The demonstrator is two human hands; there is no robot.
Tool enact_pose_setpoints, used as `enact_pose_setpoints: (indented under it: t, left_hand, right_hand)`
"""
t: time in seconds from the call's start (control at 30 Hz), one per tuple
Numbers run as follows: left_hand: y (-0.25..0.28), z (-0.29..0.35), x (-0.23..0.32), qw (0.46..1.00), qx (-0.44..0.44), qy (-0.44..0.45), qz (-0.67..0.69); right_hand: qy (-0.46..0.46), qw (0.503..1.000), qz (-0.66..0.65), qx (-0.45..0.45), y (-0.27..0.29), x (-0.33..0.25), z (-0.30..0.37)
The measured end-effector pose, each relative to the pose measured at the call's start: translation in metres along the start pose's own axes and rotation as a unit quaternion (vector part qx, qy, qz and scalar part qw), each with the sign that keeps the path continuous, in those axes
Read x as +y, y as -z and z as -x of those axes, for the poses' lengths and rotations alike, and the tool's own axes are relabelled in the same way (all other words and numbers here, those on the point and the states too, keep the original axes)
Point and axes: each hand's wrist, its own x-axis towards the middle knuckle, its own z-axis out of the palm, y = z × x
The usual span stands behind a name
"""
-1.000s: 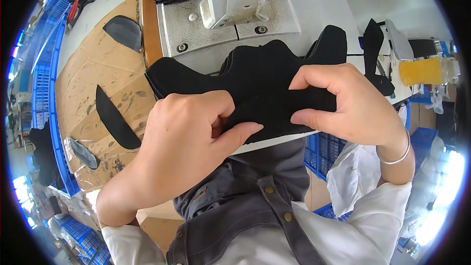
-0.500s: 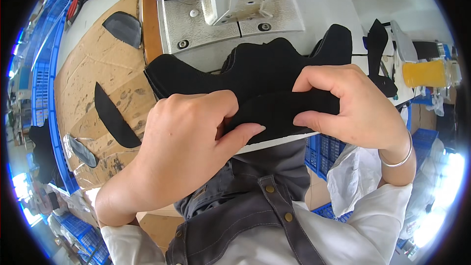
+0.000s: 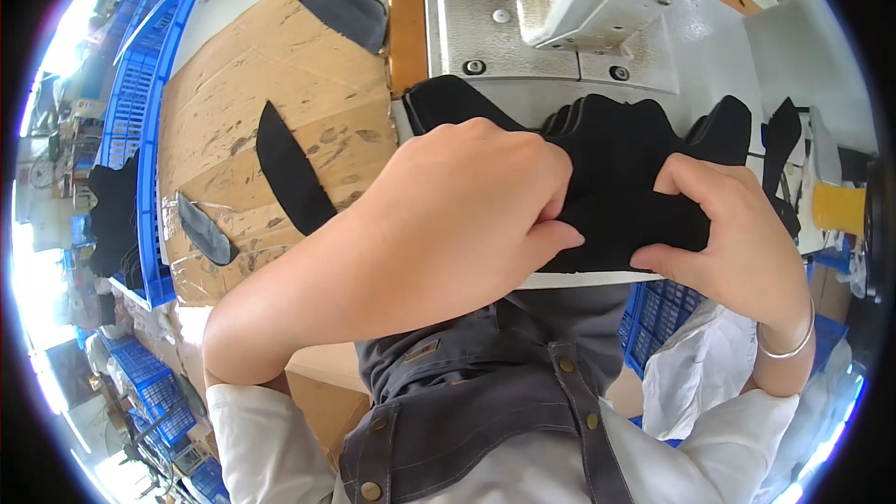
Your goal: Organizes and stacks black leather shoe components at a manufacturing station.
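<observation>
A stack of black cut fabric pieces (image 3: 616, 168) with a wavy far edge lies at the near edge of the white machine table. My left hand (image 3: 485, 196) is closed on the left part of the top piece, knuckles up, its thumb along the near side; its other fingertips are hidden. On the right side of the same fabric, my right hand (image 3: 733, 224) grips with bent fingers, its index fingertip and thumb a little apart on the cloth. The stacked layers show at the far edge.
Behind the stack stands a white sewing machine (image 3: 579, 0). On the left, a cardboard sheet (image 3: 215, 112) carries a long black piece (image 3: 289, 168) and two grey pieces. Blue crates (image 3: 154, 159) line the left side. A yellow thread spool (image 3: 838, 208) stands at the right.
The view has swung left, so everything sits further right. My left hand has come closer to the right one across the fabric. A folded-over edge between my hands no longer shows.
</observation>
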Motion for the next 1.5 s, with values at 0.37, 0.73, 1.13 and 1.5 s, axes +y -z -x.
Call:
enact_pose_setpoints:
  t: [0.37,0.73,1.13,1.5]
  left_hand:
    - [-0.022,0.016,0.032,0.959,0.167,-0.044,-0.225]
    - [-0.059,0.025,0.028,0.967,0.053,-0.162,-0.189]
    - [-0.063,0.021,0.025,0.946,0.096,-0.198,-0.238]
    - [-0.063,0.023,0.025,0.921,0.127,-0.109,-0.352]
  right_hand:
    - [0.014,0.978,0.19,0.085,0.006,0.0,0.011]
    - [-0.057,0.99,-0.116,-0.048,0.034,0.04,0.022]
    - [0.004,0.987,0.145,0.065,0.024,0.034,0.032]
    - [0.21,0.934,0.272,0.099,-0.014,0.035,0.041]
